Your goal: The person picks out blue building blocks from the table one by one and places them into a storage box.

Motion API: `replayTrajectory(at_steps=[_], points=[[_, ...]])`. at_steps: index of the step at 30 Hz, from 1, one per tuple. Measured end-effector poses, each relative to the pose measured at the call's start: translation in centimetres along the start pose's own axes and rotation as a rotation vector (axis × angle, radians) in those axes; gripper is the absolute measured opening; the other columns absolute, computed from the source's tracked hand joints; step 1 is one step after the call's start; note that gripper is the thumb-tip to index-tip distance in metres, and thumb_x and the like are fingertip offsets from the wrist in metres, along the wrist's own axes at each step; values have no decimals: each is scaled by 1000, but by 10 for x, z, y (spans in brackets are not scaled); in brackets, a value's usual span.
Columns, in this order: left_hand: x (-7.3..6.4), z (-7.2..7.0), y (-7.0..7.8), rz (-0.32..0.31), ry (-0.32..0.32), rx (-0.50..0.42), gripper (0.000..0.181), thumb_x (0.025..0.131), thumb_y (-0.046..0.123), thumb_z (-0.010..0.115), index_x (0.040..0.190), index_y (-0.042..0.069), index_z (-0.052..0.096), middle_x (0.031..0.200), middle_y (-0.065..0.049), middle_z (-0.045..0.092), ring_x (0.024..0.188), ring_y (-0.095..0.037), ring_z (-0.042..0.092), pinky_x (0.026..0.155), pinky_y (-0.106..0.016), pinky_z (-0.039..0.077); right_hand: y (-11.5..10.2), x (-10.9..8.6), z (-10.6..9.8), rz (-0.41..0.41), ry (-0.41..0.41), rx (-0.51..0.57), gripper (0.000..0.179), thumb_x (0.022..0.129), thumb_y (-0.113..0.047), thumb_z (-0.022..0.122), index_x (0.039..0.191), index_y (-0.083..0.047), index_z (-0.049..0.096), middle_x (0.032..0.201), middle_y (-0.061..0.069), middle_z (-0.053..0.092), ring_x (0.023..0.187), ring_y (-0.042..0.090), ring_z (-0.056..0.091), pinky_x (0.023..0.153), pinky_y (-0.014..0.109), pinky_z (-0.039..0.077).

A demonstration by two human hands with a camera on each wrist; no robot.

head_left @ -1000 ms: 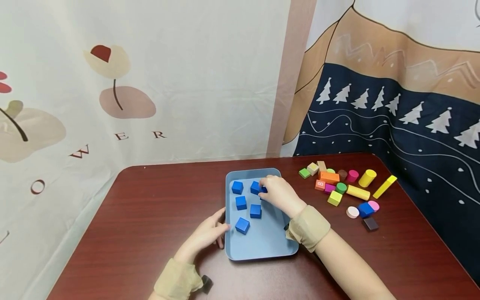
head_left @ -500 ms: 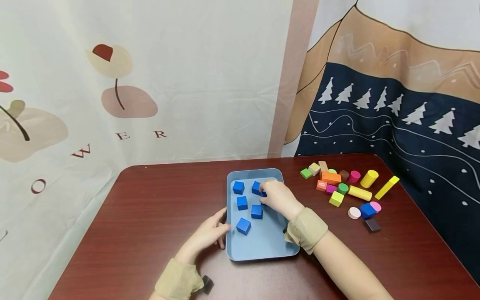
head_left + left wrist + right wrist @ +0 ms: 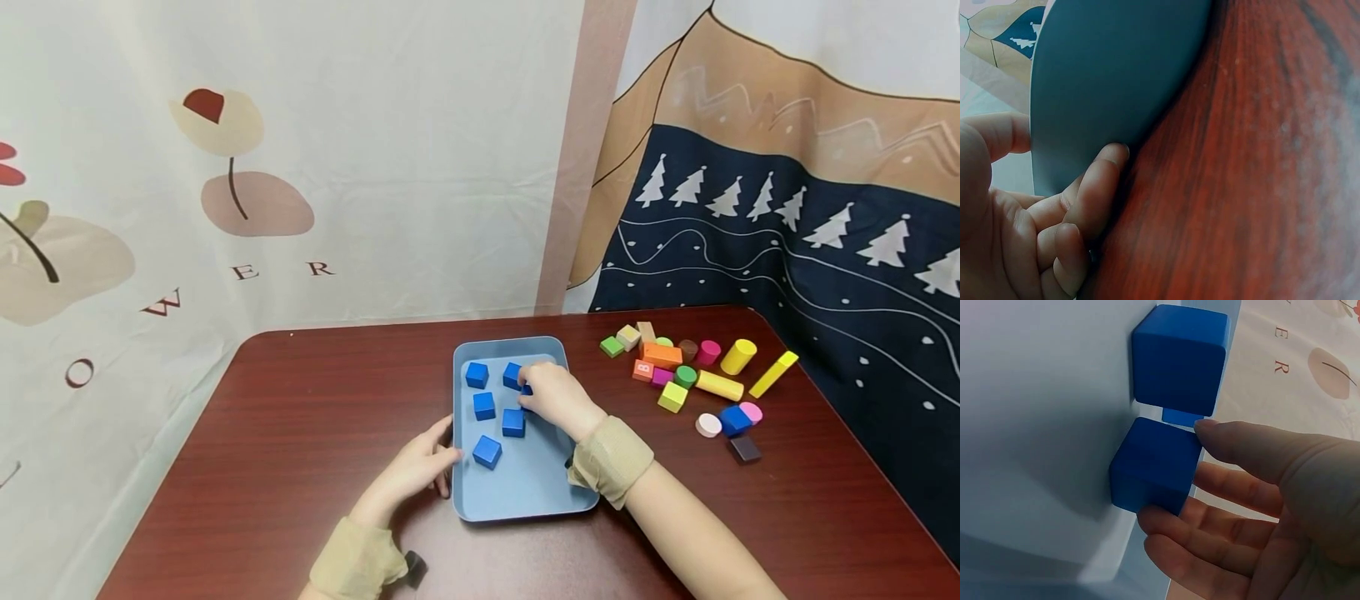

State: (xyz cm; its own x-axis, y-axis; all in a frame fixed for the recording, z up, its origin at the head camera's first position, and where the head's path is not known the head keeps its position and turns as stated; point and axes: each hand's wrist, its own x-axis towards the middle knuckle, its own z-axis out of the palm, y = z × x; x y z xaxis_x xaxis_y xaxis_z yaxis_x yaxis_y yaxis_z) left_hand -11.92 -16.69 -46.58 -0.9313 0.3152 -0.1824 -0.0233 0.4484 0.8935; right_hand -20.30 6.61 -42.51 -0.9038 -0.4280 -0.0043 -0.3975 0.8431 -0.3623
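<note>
A light blue tray (image 3: 540,492) lies on the table with several blue cubes in it. My left hand (image 3: 411,467) holds the tray's left side, thumb at the rim; in the left wrist view its fingers (image 3: 1094,187) curl against the outer wall. Over the tray's far right part, my right hand (image 3: 558,396) pinches a blue cube (image 3: 1157,465) between thumb and fingers. Another blue cube (image 3: 1180,359) stands close beside it. Whether the pinched cube touches the tray floor I cannot tell. Head view hides most of it behind the hand.
Right of the tray, loose coloured blocks lie on the brown table (image 3: 322,400): an orange block (image 3: 662,357), a yellow cylinder (image 3: 738,357), a blue block (image 3: 735,421), a dark block (image 3: 745,451) and several others. A printed curtain (image 3: 420,167) hangs behind the table.
My right hand has shifted slightly toward the near side of the tray with the pinched cube, then stays almost still. The left hand keeps its hold on the tray.
</note>
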Motion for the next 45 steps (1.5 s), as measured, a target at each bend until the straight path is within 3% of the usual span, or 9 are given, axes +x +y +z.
replayTrajectory(at_steps=[15, 26, 34, 40, 45], points=[[1, -1, -3, -18, 0, 35, 66, 92, 19, 58, 148, 2, 29, 56, -6, 58, 44, -22, 58, 43, -32, 46, 0, -2, -4, 9, -26, -5, 24, 85, -20, 74, 103, -4, 71, 98, 10, 67, 87, 21, 60, 79, 38, 53], [1, 0, -1, -22, 3, 22, 66, 91, 19, 60, 148, 2, 30, 57, -6, 58, 44, -24, 58, 44, -33, 46, -3, -8, -22, 12, -23, 19, 29, 87, -21, 71, 111, -4, 69, 111, 14, 66, 98, 25, 61, 87, 41, 51], [3, 0, -1, -32, 9, 27, 67, 91, 20, 60, 148, 2, 30, 57, -7, 58, 44, -23, 58, 44, -33, 46, -5, -15, -34, 28, -21, 30, 30, 89, -20, 68, 115, -3, 68, 113, 14, 66, 96, 25, 63, 85, 41, 52], [2, -1, 1, -24, 7, 25, 66, 91, 19, 60, 147, 1, 31, 56, -6, 57, 44, -24, 57, 44, -34, 46, -2, -20, -39, 32, 2, 40, 28, 90, -18, 67, 113, -2, 69, 104, 12, 68, 85, 22, 63, 78, 38, 54], [2, -1, -1, -32, 7, 41, 65, 92, 19, 59, 148, 2, 31, 55, -6, 57, 44, -23, 57, 44, -33, 46, 3, -23, -40, 37, 19, 8, 15, 89, -16, 68, 100, -6, 71, 88, 7, 67, 73, 18, 59, 71, 33, 54]])
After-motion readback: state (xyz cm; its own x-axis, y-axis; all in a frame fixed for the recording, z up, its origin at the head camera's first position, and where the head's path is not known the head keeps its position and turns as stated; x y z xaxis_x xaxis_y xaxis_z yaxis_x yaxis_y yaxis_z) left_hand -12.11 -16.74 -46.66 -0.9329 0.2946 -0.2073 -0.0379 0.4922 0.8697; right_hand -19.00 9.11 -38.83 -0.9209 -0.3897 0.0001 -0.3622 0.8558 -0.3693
